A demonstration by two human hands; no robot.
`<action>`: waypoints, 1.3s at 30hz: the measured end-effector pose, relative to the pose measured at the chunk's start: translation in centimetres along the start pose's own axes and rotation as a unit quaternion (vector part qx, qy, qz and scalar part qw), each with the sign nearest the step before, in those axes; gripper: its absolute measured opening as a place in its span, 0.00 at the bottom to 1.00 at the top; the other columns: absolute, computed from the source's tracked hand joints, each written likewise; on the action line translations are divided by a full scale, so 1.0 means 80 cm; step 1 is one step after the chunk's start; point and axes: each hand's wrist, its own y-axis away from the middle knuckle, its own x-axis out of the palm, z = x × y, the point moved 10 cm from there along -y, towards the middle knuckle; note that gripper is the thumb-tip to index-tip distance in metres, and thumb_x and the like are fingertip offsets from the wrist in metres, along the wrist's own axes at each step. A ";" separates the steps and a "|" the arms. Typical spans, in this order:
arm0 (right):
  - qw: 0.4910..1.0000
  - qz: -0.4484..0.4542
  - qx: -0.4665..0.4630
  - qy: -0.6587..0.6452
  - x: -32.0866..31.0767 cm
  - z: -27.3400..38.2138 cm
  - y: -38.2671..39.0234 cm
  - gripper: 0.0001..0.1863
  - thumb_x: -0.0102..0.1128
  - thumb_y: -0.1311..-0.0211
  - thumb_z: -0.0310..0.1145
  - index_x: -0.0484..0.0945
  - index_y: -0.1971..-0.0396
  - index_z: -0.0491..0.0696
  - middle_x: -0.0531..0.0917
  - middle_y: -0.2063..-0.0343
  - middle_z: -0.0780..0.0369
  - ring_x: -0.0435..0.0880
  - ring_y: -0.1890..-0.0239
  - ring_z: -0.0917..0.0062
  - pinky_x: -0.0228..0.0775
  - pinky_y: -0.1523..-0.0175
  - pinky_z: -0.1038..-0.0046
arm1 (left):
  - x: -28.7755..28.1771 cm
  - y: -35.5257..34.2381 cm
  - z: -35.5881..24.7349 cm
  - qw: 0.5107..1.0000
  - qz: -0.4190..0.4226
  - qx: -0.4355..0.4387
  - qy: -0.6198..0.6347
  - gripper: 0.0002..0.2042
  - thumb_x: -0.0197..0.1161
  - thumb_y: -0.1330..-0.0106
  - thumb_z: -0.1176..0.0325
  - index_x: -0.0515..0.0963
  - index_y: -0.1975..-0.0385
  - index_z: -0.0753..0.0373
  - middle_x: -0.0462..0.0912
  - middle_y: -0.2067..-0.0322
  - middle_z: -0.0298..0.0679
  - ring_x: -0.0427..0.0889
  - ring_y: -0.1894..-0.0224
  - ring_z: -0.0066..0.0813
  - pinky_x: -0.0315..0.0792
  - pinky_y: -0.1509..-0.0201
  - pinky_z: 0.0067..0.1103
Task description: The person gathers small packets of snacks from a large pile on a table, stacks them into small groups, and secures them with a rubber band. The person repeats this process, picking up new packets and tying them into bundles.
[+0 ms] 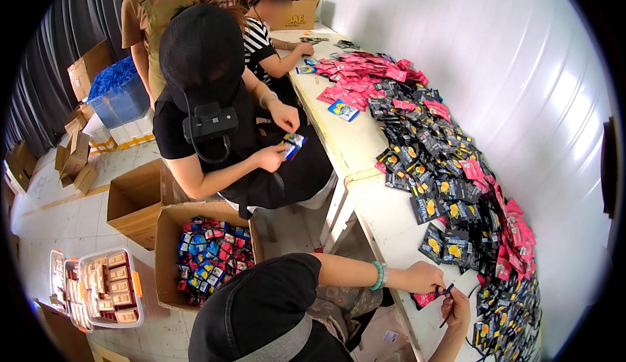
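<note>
My left hand (422,277), with a green bead bracelet (377,275) on its wrist, reaches over the white table. Its fingers are closed at one end of a small dark strip (448,289). Facing it, my right hand (456,308) pinches the strip from the other side. A thin black cord (444,325) hangs below the right fingers. Under my left hand lies a pink packet (425,300), partly covered. Beside my hands, black packets with yellow fruit pictures (456,248) lie in a heap mixed with pink packets (518,235).
The heap runs along the wall on the white table (365,156). To the left, a co-worker (202,55) holds a blue packet (293,145). A cardboard box (171,231) of packets and a clear bin (134,264) of small boxes stand on the floor. Two more people are beyond.
</note>
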 end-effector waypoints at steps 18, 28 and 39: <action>0.967 -0.170 -0.160 0.101 0.045 0.005 0.056 0.10 0.63 0.44 0.26 0.79 0.62 0.41 0.80 0.76 0.69 0.69 0.82 0.91 0.58 0.78 0.88 | 0.021 -0.022 0.064 0.898 0.223 -0.218 0.311 0.14 0.57 0.43 0.77 0.81 0.56 0.63 0.85 0.71 0.35 0.76 0.75 0.17 0.71 0.70 0.17; 0.909 -0.076 -0.221 0.344 0.052 0.038 0.044 0.11 0.56 0.38 0.31 0.79 0.62 0.39 0.83 0.73 0.63 0.78 0.71 0.84 0.70 0.64 0.80 | -0.017 -0.021 -0.025 0.982 0.109 0.154 -0.029 0.13 0.61 0.50 0.75 0.81 0.63 0.61 0.81 0.73 0.37 0.80 0.69 0.34 0.74 0.66 0.25; 0.906 -0.016 -0.222 0.360 0.086 0.042 0.007 0.14 0.49 0.36 0.23 0.77 0.53 0.39 0.83 0.61 0.60 0.79 0.58 0.80 0.70 0.50 0.79 | -0.045 0.020 -0.046 0.941 -0.120 0.261 -0.179 0.11 0.61 0.51 0.73 0.78 0.66 0.60 0.77 0.69 0.32 0.77 0.70 0.26 0.74 0.72 0.19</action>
